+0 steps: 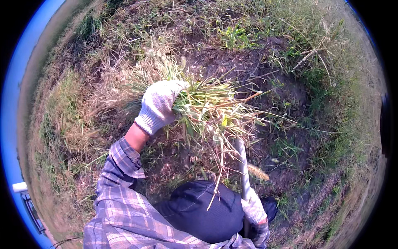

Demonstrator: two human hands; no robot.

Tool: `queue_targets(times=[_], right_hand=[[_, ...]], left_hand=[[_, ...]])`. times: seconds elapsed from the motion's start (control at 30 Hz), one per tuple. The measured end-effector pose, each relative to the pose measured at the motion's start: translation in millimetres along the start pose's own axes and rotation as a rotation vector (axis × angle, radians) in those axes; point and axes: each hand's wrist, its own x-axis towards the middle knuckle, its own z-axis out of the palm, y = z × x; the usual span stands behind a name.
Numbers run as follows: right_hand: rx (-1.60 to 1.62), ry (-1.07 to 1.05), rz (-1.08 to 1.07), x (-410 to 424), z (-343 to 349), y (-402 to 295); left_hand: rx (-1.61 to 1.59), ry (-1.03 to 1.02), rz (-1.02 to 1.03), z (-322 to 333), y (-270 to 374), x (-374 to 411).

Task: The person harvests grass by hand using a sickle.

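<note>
My left hand (160,104), in a white knitted glove, grips a thick bundle of cut grass (214,105) above the ground. The stalk ends of the bundle point right, and its seed heads trail to the left. In a matching glove, my right hand (253,207) is closed around a pale, round handle (243,168) beside my knee. The handle runs up under the bundle, which hides its far end, so I cannot tell which tool it belongs to. A few loose stems (220,180) dangle over my dark trouser leg (205,211).
Low green weeds (236,37) and bare soil (214,60) lie ahead. Taller grass (335,130) stands along the right, with dry, flattened grass (115,84) on the left. A bristly seed head (258,172) sits beside the handle. Far off at lower left is a vehicle-like object (32,211).
</note>
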Motion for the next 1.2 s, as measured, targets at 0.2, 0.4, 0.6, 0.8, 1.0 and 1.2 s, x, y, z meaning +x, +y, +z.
queue_targets(times=[0.2, 0.4, 0.6, 0.8, 1.0, 1.2], right_hand=[[0.012, 0.356, 0.489, -170, -52, 8], [0.819, 0.888, 0.57, -161, -61, 35], [1.145, 0.798, 0.179, -115, -55, 94], [0.661, 0.705, 0.295, -41, -63, 76], [0.872, 0.65, 0.354, -28, -80, 59], [0.901, 0.626, 0.475, 4, -113, 33]], left_hand=[[-0.917, 0.317, 0.006, 85, 140, 144], [-1.387, 0.197, 0.006, 78, 334, 259], [-1.133, 0.215, 0.318, 127, 321, 227], [0.025, 0.076, -0.296, 147, 106, 227], [0.209, -0.041, -0.504, 191, -13, 193], [0.032, -0.159, -0.589, 239, -38, 211]])
